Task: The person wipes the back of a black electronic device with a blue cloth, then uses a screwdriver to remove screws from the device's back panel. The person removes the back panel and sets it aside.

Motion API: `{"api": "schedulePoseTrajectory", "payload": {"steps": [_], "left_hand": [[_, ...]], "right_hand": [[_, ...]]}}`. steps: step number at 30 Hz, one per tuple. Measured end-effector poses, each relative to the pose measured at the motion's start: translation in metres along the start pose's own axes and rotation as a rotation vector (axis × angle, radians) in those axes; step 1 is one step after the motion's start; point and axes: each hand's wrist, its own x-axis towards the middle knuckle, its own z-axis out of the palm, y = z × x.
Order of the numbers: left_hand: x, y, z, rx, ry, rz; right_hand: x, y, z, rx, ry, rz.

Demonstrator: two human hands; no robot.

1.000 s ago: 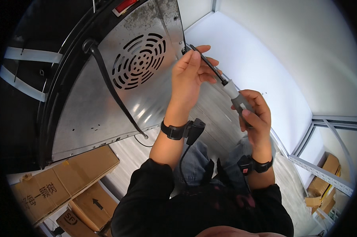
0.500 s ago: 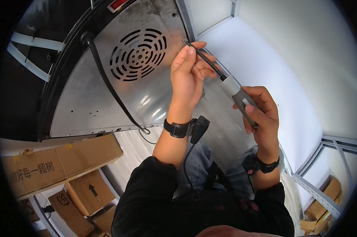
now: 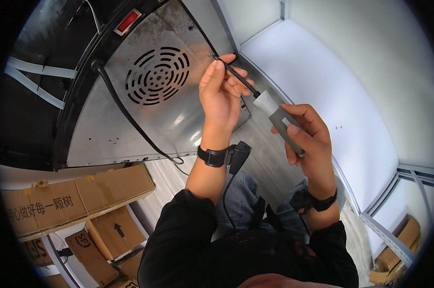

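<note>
My right hand (image 3: 314, 144) is wrapped round the grey handle of a screwdriver (image 3: 287, 126), which has a white collar and a long black shaft. The tool slants up and to the left. Near its far end my left hand (image 3: 220, 98) pinches the thin shaft between thumb and forefinger, with the other fingers loosely curled. A small metal screw (image 3: 210, 55) shows at the tip, over the right edge of a metal panel (image 3: 116, 110) with slotted vents. Whether the screw touches the panel, I cannot tell.
A black cable (image 3: 123, 105) runs down across the panel, and a red rocker switch (image 3: 127, 21) sits above it. Cardboard boxes (image 3: 116, 194) stand at lower left. On the right is a white board (image 3: 317, 91) in a metal frame, with more cardboard (image 3: 394, 254) below.
Both hands and the screwdriver have shifted slightly left in the picture. The vented panel also appears further left, and more of the red switch shows. The grip of both hands stays the same.
</note>
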Motion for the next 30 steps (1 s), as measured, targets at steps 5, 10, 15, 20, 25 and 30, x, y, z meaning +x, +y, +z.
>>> {"api": "schedulePoseTrajectory", "payload": {"steps": [5,10,15,20,25,30], "left_hand": [[-0.001,0.002,0.000,0.002,-0.030,-0.005],[0.000,0.002,0.000,-0.012,-0.053,0.027],[-0.001,0.002,0.001,-0.005,-0.038,0.045],[-0.002,0.005,0.005,0.012,-0.012,0.012],[-0.007,0.011,0.008,0.071,-0.014,-0.031],[-0.014,0.013,0.010,0.108,-0.017,-0.110]], "right_hand": [[0.000,0.000,-0.005,0.070,-0.063,0.009],[0.001,0.002,-0.006,0.091,-0.078,-0.001],[-0.001,-0.004,-0.003,0.092,-0.073,0.049],[-0.005,-0.006,0.001,0.069,-0.037,0.025],[-0.013,-0.012,0.014,-0.468,0.103,-0.279],[-0.009,-0.006,0.013,-0.951,0.184,-0.976]]}}
